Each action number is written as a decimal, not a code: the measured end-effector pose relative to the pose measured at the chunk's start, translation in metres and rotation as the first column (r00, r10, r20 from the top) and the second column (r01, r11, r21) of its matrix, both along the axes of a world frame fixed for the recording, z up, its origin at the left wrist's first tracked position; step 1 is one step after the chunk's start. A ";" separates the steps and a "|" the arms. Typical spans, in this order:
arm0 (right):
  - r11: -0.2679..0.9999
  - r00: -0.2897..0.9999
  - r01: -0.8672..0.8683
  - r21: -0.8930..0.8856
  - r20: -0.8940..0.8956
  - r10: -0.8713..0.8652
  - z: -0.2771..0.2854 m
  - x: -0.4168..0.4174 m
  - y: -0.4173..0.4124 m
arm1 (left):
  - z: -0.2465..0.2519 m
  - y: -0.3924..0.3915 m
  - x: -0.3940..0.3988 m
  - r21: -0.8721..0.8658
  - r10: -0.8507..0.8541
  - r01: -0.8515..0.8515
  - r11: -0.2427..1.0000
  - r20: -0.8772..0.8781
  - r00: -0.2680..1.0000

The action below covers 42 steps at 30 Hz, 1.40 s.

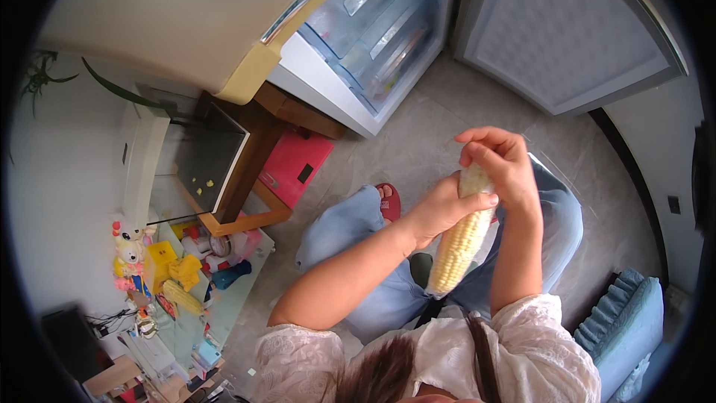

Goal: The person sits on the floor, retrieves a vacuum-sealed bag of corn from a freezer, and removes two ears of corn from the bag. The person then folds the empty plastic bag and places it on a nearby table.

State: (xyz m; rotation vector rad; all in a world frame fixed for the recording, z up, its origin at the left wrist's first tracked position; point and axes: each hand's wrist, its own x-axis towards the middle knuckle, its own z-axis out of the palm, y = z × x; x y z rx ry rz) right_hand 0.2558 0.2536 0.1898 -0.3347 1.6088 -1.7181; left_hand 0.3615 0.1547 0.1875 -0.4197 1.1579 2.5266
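A pale yellow corn cob (460,246) in clear plastic wrap slants in front of me, above my lap. My left hand (447,204) is wrapped around its upper half, thumb lying across the front. At the cob's top end, my right hand (500,165) has its fingers bent over the wrapped tip. The thumb and fingers partly hide that end, along with whatever plastic is gathered there. The cob's lower end points toward my body, and film clings around it.
Ahead stands an open freezer with clear drawers (363,39); its door (565,28) swings out to the right. A glass-topped table (224,313) on the left bears toys and another corn cob (183,296). A pink-red scale (296,165) leans nearby. A blue cushioned seat (626,330) is at right.
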 end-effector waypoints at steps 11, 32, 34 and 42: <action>0.981 0.985 -0.070 -0.180 -0.169 0.039 0.025 -0.043 -0.034 | 0.013 -0.015 0.012 0.131 0.120 -0.119 0.984 0.002 0.993; 0.895 0.914 0.288 -0.341 0.378 -0.150 0.007 -0.125 -0.198 | -0.006 -0.016 -0.016 0.063 0.624 -0.677 0.734 0.333 0.707; 0.898 0.899 0.289 -0.331 0.416 -0.135 0.023 -0.125 -0.200 | -0.002 -0.014 -0.020 0.046 0.637 -0.686 0.726 0.330 0.696; 0.887 0.930 0.222 -0.406 0.361 -0.068 0.049 -0.117 -0.214 | -0.016 0.002 -0.038 0.022 0.387 -0.415 0.910 0.319 0.865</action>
